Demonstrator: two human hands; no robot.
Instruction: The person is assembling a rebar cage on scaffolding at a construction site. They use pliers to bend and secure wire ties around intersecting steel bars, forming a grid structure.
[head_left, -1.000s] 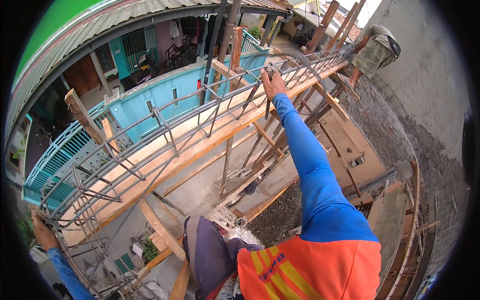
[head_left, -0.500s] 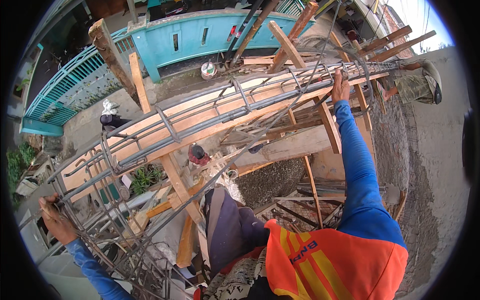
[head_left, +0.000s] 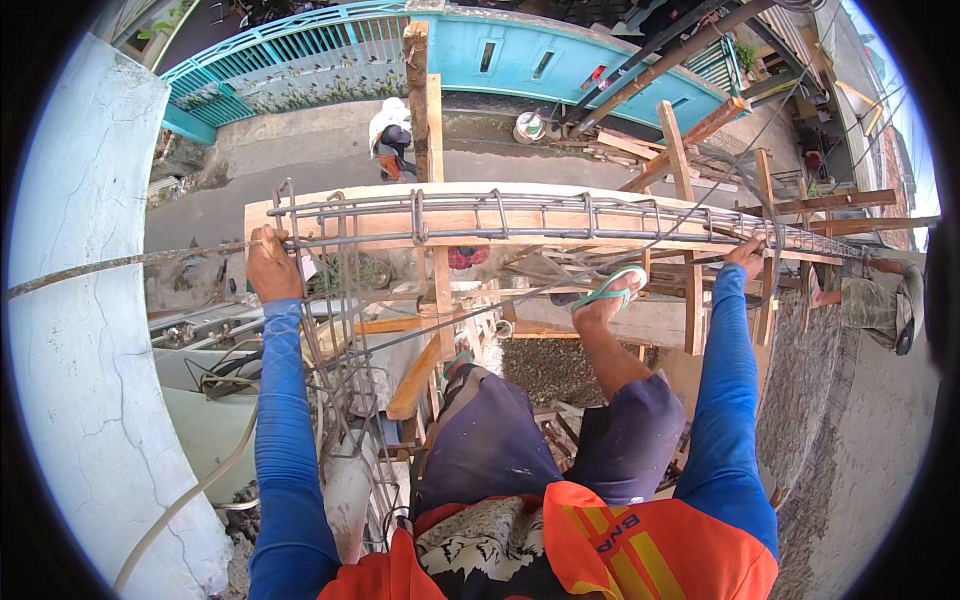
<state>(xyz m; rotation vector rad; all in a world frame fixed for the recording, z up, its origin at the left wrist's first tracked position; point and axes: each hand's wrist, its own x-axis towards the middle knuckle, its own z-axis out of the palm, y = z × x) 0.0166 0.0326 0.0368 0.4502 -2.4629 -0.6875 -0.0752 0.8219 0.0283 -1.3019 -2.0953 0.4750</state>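
Along pale timber [head_left: 450, 223], a slender steel-rod cage [head_left: 590, 215]

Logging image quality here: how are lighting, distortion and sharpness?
In the head view, daylight looks even, with pale sky upper right; the head view's black-rimmed fisheye makes the wooden board look bowed; in the head view, left hand and right hand show no strong blur, but steel bars crowd indistinctly at far right.

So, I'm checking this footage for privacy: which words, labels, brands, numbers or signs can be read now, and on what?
Orange shirt: large dark letters beside yellow stripes, partly lost in the folds; I won't copy them out.
White bucket: green and red marks, too small to read.
Elsewhere: no text I can make out.
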